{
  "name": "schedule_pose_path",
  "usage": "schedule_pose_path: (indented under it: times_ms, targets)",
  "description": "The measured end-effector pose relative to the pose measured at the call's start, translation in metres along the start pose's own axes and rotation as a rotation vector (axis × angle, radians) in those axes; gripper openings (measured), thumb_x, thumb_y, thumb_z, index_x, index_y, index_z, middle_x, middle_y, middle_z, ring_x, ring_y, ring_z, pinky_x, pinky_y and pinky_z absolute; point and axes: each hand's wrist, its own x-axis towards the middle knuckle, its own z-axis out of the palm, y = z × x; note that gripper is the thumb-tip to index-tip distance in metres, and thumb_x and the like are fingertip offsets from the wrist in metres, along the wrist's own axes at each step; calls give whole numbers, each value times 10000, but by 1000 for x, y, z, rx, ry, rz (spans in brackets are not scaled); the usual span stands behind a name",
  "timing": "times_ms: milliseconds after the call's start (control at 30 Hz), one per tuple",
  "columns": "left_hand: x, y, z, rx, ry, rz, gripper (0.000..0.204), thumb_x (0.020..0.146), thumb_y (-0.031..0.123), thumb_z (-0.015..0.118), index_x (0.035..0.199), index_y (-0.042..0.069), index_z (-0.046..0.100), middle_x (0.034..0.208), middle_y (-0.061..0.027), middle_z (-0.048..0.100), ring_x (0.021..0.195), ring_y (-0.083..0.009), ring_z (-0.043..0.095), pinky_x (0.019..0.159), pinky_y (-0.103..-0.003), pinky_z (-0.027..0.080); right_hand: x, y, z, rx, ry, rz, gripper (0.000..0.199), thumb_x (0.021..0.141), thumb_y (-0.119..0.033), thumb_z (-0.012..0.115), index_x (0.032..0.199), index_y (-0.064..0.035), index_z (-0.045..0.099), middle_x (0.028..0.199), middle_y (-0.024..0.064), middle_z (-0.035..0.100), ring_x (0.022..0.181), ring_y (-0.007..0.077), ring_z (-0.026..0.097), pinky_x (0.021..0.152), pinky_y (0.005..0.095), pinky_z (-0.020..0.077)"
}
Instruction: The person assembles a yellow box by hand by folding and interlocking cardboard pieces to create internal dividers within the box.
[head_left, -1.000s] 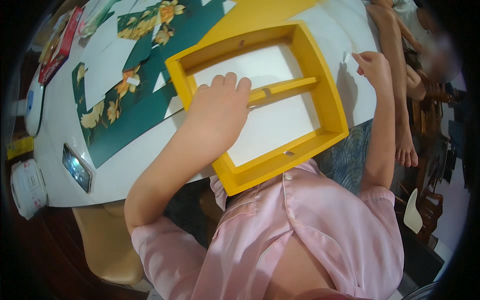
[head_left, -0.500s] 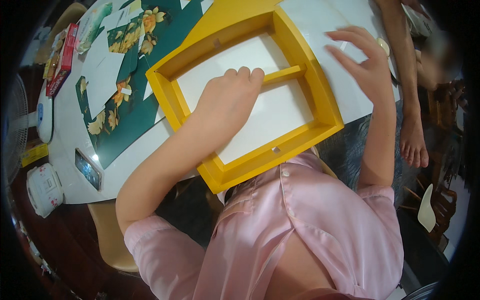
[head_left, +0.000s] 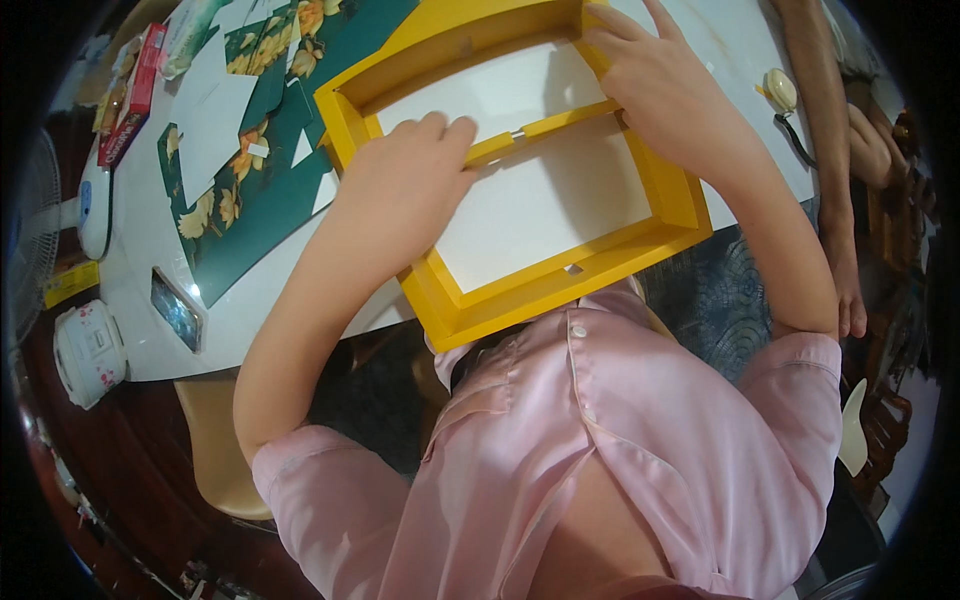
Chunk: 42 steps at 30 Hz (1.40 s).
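A yellow box (head_left: 560, 296) with a white bottom (head_left: 560, 210) lies open side up in front of me, partly over the table's near edge. Across its middle runs a yellow divider (head_left: 560, 122) with a small pale gap in it. My left hand (head_left: 410, 180) is closed around the left part of this divider, hiding its left end. At the far right wall, my right hand (head_left: 660, 95) grips the box near the divider's right end, one finger sticking out past the rim. Its thumb is hard to make out.
Green floral cardboard (head_left: 270, 235) with white paper pieces (head_left: 215, 120) lies left on the white table (head_left: 140, 340). A phone (head_left: 177, 310), a red box (head_left: 130, 100) and a fan (head_left: 40, 230) are further left. Another person's bare leg (head_left: 825, 130) is at the right, near a pale oval object (head_left: 780, 90).
My right hand has come down from the air onto the box's right wall. My left hand has slid leftward along the divider, baring its gap. The box has shifted slightly away and right.
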Motion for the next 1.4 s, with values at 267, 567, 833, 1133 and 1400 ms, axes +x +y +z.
schedule_pose_path:
  times_ms: [267, 567, 833, 1133, 1400]
  targets:
    - [-19, -15, -4, 78, 92, 38, 73, 752, 113, 629, 752, 44, 607, 742, -144, 615, 778, -328, 617, 721, -430, 483, 2, -15, 10, 241, 116, 74, 184, 659, -25, 703, 838, -49, 738, 1272, 137, 577, 1380, 284, 379, 1217, 545, 84]
    - [-36, -30, -27, -243, 501, 15, 427, 854, 252, 689, 1223, 69, 579, 1146, -164, 613, 1089, -330, 581, 937, -391, 470, -1, -14, 2, 506, 160, 111, 399, 624, -140, 816, 1003, -70, 715, 1323, 137, 555, 1397, 294, 359, 1208, 565, 49]
    - [-71, -175, -24, 336, 394, -839, 552, 889, 310, 631, 1339, 8, 524, 1411, -263, 469, 1283, -379, 486, 1022, -447, 429, 0, 28, 16, 788, 460, 99, 375, 755, -256, 771, 1099, -122, 705, 1373, 102, 558, 1381, 305, 405, 1189, 555, 159]
    - [-90, -144, -20, 159, 410, -843, 309, 931, 226, 552, 1106, -17, 624, 908, -208, 699, 781, -366, 678, 658, -454, 530, 1, 40, 32, 894, 539, 261, 243, 872, -232, 668, 1083, -127, 726, 1309, 86, 613, 1354, 276, 449, 1135, 503, 330]
    - [-43, -67, -72, -410, 1206, -426, 188, 974, 93, 515, 1004, -36, 649, 723, -171, 648, 598, -208, 645, 590, -289, 502, 31, 27, -4, 1332, 620, 295, 294, 951, -224, 620, 1175, -41, 674, 1091, 93, 695, 1053, 166, 636, 939, 296, 477]
